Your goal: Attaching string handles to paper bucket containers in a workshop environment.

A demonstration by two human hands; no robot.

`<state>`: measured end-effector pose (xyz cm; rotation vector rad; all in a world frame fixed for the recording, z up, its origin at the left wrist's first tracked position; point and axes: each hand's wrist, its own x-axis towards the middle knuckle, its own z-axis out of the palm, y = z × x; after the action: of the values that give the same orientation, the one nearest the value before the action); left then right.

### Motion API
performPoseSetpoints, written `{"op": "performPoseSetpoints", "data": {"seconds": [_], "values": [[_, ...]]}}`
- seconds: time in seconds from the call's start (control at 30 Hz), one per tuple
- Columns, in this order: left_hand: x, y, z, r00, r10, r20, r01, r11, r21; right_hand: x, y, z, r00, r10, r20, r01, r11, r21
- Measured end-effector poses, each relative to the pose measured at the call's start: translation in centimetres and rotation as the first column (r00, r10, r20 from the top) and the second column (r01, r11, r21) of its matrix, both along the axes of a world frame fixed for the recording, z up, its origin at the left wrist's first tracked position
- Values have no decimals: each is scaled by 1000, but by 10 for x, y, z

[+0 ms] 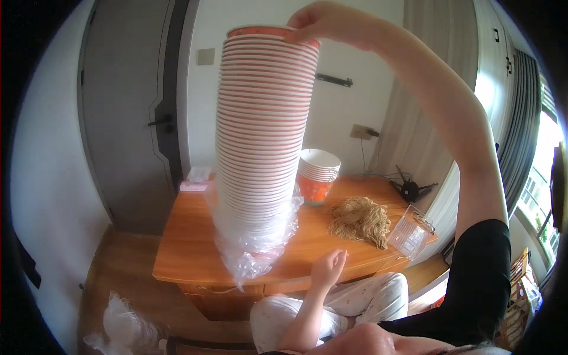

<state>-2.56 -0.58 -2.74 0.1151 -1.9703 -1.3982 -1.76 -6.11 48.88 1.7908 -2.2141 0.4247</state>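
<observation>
A very tall stack of nested paper buckets (263,118) rises from the table, its many white rims showing with orange between them. Clear plastic wrap (254,248) bunches around its lower end. High up, my right hand (307,26) grips the edge of the topmost paper bucket, thumb and fingers closed on the rim. My left hand (329,267) hovers low over my lap by the table's front edge, fingers curled in, with nothing visible in them. A shorter stack of orange and white paper buckets (319,171) stands behind, to the right of the tall one.
On the wooden table (189,236) lie a tangled heap of tan strands (360,222), a clear plastic case (410,232), a black router-like device (409,189) and a small pink-and-white packet (198,177). A plastic-wrapped bundle (127,325) sits on the floor at left.
</observation>
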Motion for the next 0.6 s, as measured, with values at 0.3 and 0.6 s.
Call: {"op": "performPoseSetpoints", "data": {"seconds": [0.3,0.6], "values": [[-4,-2,-1,1000,0,-21,0,1000,3,-8,4,13,994,100,-48,-108,971,-213],[-6,-1,-5,996,9,-93,-12,1000,-24,-61,113,-14,898,-180,-400,-133,757,-640]]}}
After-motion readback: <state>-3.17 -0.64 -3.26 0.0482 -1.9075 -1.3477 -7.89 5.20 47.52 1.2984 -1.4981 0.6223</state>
